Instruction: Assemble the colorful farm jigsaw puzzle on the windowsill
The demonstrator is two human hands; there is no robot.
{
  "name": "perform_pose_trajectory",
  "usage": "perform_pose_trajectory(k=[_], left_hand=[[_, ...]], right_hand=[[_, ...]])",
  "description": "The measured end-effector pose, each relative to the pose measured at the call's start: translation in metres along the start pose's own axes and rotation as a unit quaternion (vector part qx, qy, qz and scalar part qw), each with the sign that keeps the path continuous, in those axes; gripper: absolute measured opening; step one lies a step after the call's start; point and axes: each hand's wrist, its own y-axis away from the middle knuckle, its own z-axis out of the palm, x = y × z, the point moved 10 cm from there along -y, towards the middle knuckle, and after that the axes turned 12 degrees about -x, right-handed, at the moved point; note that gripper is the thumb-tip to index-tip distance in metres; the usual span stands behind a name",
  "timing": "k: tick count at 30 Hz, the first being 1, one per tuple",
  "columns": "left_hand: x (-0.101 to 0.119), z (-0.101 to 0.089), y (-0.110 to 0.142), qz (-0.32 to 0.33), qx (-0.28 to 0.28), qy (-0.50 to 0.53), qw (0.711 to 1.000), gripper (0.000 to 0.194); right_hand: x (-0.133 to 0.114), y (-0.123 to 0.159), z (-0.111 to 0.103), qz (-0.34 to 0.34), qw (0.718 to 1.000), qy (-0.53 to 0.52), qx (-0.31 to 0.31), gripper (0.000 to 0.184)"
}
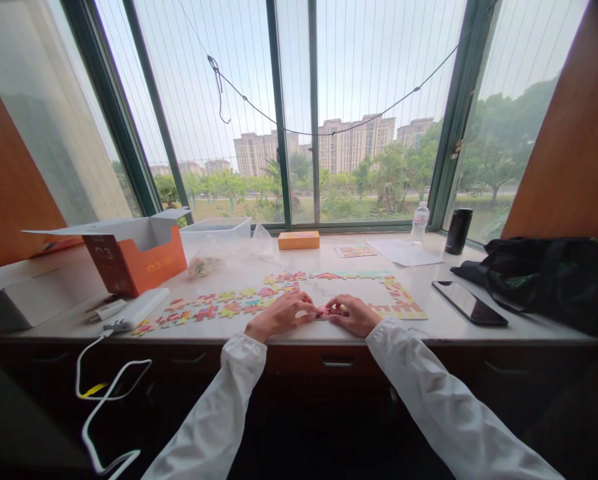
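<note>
Right between the fingertips sits a reddish puzzle piece, low over the near part of the white tabletop. The left hand and the right hand meet there, thumbs and fingers pinched in on it from either side; fingers cover much of it, so I cannot tell whether it is one piece or several joined. Just beyond the grip and to its right runs a partly joined puzzle border, its middle showing bare tabletop. Left of the grip, loose puzzle pieces spread in rough rows toward a white power strip and an open orange carton. Farther out, straight ahead of the grip, lie a small orange box and, rightward, a picture card and white paper. Well to the grip's right rests a dark phone, near a black bag.
</note>
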Motion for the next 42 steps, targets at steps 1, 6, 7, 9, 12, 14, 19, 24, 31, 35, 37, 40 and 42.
perform_pose_trajectory(k=[1,6,7,9,12,14,19,24,31,35,37,40,42], left_hand=[[0.001,-0.001,0.0,0.002,0.001,0.0,1.0,0.028],[0.001,-0.002,0.001,0.004,0.004,-0.004,1.0,0.029],[0.001,-0.001,0.001,0.003,0.004,-0.005,1.0,0.029],[0.0,-0.001,0.001,0.001,0.006,-0.009,1.0,0.029],[0.001,-0.001,0.001,0.002,0.008,-0.015,1.0,0.027],[0.003,-0.001,0.0,0.002,0.007,-0.018,1.0,0.027],[0.008,-0.002,0.0,-0.007,-0.007,-0.022,1.0,0.027],[0.011,-0.004,0.002,-0.01,0.0,-0.017,1.0,0.026],[0.009,-0.004,0.007,-0.028,0.039,0.013,0.999,0.026],[-0.002,0.0,0.011,-0.049,0.06,0.049,0.996,0.025],[-0.004,0.004,0.011,-0.053,0.06,0.048,0.996,0.024],[-0.003,0.005,0.01,-0.046,0.054,0.043,0.997,0.023],[-0.004,0.0,0.011,-0.036,0.061,0.041,0.997,0.025]], right_hand=[[-0.001,0.0,0.0,-0.003,1.0,-0.001,-0.002,0.019],[-0.002,0.0,0.001,-0.015,1.0,-0.002,-0.005,0.018],[-0.002,0.0,0.001,-0.015,1.0,0.0,-0.005,0.018],[-0.002,0.0,0.001,-0.016,1.0,0.003,-0.004,0.017],[-0.002,0.0,0.001,-0.015,1.0,0.004,-0.001,0.017],[-0.002,0.0,0.001,-0.013,1.0,0.001,0.003,0.017],[0.001,-0.001,0.0,-0.012,1.0,-0.016,0.016,0.016],[0.002,-0.004,0.001,-0.001,1.0,-0.018,0.016,0.014],[0.0,-0.007,0.001,0.026,1.0,0.017,0.001,0.014],[-0.002,-0.011,0.007,0.014,0.999,0.018,-0.031,0.013],[-0.001,-0.014,0.009,0.014,0.999,0.014,-0.044,0.012],[-0.002,-0.021,0.01,0.015,0.998,0.012,-0.067,0.013],[-0.004,-0.027,0.007,0.012,0.998,0.015,-0.068,0.013]])
